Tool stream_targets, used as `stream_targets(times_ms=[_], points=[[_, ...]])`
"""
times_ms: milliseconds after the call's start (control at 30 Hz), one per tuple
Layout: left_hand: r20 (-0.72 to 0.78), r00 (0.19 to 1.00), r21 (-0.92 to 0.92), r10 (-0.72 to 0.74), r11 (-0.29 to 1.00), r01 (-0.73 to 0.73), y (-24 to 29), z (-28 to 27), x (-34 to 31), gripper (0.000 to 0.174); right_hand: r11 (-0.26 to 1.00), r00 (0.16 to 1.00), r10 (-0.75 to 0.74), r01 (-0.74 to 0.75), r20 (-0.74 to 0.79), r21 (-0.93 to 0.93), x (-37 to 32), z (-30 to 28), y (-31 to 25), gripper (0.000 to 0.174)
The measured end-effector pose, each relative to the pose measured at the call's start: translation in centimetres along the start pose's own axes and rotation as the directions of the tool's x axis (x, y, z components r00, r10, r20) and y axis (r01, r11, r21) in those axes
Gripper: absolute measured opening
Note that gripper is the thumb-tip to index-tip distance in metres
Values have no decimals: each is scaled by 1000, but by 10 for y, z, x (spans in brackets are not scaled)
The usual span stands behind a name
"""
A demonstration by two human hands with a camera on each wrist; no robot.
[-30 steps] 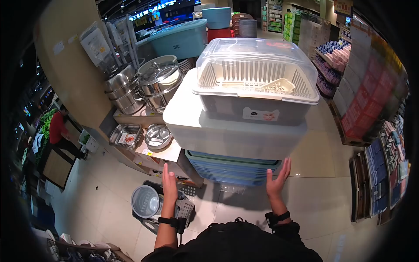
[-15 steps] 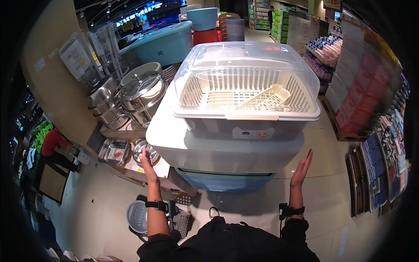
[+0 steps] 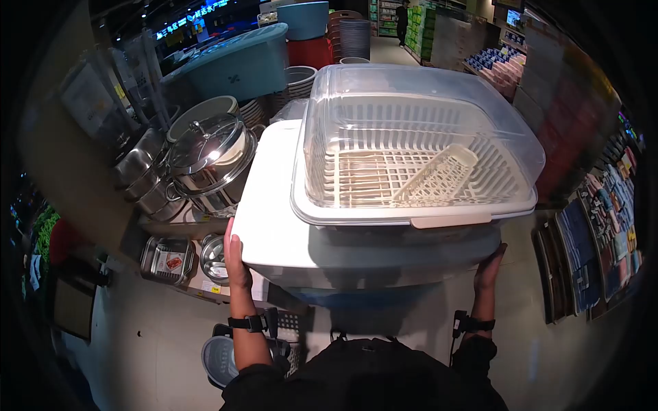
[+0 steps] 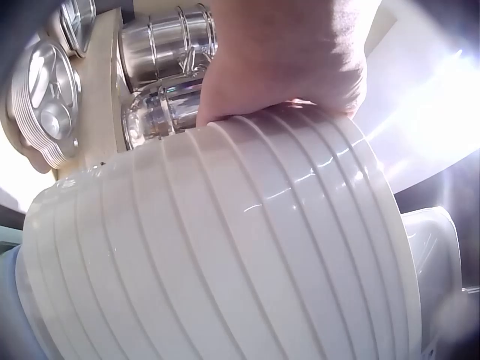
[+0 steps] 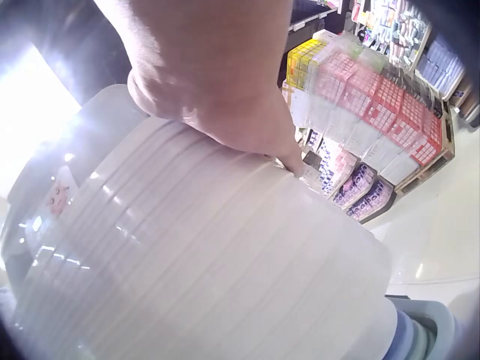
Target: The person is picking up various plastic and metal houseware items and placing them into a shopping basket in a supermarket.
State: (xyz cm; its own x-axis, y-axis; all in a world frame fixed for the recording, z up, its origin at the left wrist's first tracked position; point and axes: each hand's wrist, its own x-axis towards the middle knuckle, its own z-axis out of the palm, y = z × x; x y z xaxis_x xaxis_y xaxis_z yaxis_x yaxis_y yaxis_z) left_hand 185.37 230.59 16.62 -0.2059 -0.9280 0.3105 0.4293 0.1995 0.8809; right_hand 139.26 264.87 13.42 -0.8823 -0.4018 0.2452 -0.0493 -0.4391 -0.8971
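A white plastic stack (image 3: pixel 271 198), ridged along its sides, stands in front of me. On top of it sits a dish rack box (image 3: pixel 370 164) with a clear domed lid and a slatted cream basket inside. My left hand (image 3: pixel 237 264) lies against the near left side of the white stack, fingers extended along it. Against the near right side is my right hand (image 3: pixel 489 267), its fingertips reaching past the corner. Both wrist views show the palms at the layered rims of the white stack (image 4: pixel 225 240), with most fingers hidden behind the wrists. Blue tubs (image 3: pixel 370 296) are underneath.
Steel pots (image 3: pixel 209 161) and steel trays (image 3: pixel 168 260) fill a low shelf at left. Below it, a grey basket (image 3: pixel 219 359) stands on the floor. Folded textiles (image 3: pixel 579 236) hang at right, and a large blue tub (image 3: pixel 240 61) stands behind.
Both hands have moved forward, from held apart in the air to the sides of the white stack. The dish rack box and stack appear nearer, and the left hand is higher in view.
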Motion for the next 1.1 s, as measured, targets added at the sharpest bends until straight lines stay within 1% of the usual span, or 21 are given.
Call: stream_targets(times_ms=[33, 100, 133, 233, 300, 333, 367, 400, 433, 500, 533, 567, 600, 700, 733, 767, 833, 867, 900, 967, 1100], points=[[2, 1000, -4, -3, 1000, 3, 2, 1, -1, 63, 1000, 1000, -2, 2, -3, -4, 2, -2, 6, 67], [20, 1000, 44, -14, 999, 14, 8, 4, -3, 61, 1000, 993, -28, 28, -118, -1, 4, 0, 12, 66], [11, 1000, 10, -14, 1000, 13, 8, 4, -2, 61, 1000, 993, -29, 29, -118, -5, 4, 0, 10, 66], [8, 1000, -12, -9, 1000, 10, 7, 5, -3, 61, 1000, 998, 5, -5, -57, -3, 3, -3, 5, 60], [18, 1000, 15, -26, 1000, 26, 14, 8, -4, 62, 997, 999, -6, 9, 39, -78, 6, -8, 2, 60], [-21, 999, 127, -33, 991, 35, 19, 11, -5, 63, 997, 999, -3, 6, 35, -82, 7, -5, -5, 60], [-59, 998, 238, -33, 970, 46, 22, 10, -4, 64, 977, 995, -84, 93, 53, -192, 8, -2, -13, 64], [-69, 996, 379, 62, 925, -31, 0, -23, 9, 66, 939, 984, -161, 178, 80, -295, 9, 4, -25, 68], [-100, 978, 479, 185, 870, -115, 26, 5, 2, 66, 940, 984, -159, 175, 76, -294, 13, 14, -42, 68], [3, 919, 417, 394, 835, -359, 67, 53, -5, 71, 949, 964, -255, 266, 79, -170, 22, 35, -82, 69], [86, 923, 355, 376, 854, -381, 78, 74, -6, 74, 951, 966, -246, 256, 78, -171, 24, 43, -95, 69], [168, 918, 290, 360, 872, -395, 84, 93, -5, 78, 932, 938, -303, 328, 167, -152, 26, 51, -106, 71], [206, 932, 282, 299, 894, -349, 85, 111, -5, 84, 909, 898, -361, 399, 252, -122, 28, 56, -110, 73], [174, 974, 24, 143, 988, -149, 72, 143, -7, 84, 940, 906, -303, 335, 294, -65, 33, 59, -108, 70], [165, 978, -40, 126, 992, -121, 76, 155, -14, 81, 952, 913, -288, 307, 288, -21, 33, 61, -105, 70], [171, 977, -36, 125, 992, -121, 72, 156, -13, 81, 952, 915, -288, 305, 281, -18, 35, 54, -98, 70], [212, 971, -95, 114, 991, -96, 62, 154, -13, 77, 976, 932, -181, 209, 313, -56, 37, 44, -90, 71], [162, 979, -137, 121, 986, -99, 57, 155, -13, 74, 968, 914, -212, 245, 345, -55, 39, 41, -88, 71], [160, 980, -134, 119, 986, -98, 57, 156, -14, 74, 969, 915, -208, 241, 346, -55, 37, 42, -91, 71], [238, 965, -66, 111, 993, -98, 57, 157, -18, 74, 967, 884, -210, 251, 417, -45, 35, 44, -97, 70], [240, 956, 5, 169, 984, -176, 58, 155, -22, 79, 955, 862, -197, 276, 466, -107, 34, 45, -102, 72]])
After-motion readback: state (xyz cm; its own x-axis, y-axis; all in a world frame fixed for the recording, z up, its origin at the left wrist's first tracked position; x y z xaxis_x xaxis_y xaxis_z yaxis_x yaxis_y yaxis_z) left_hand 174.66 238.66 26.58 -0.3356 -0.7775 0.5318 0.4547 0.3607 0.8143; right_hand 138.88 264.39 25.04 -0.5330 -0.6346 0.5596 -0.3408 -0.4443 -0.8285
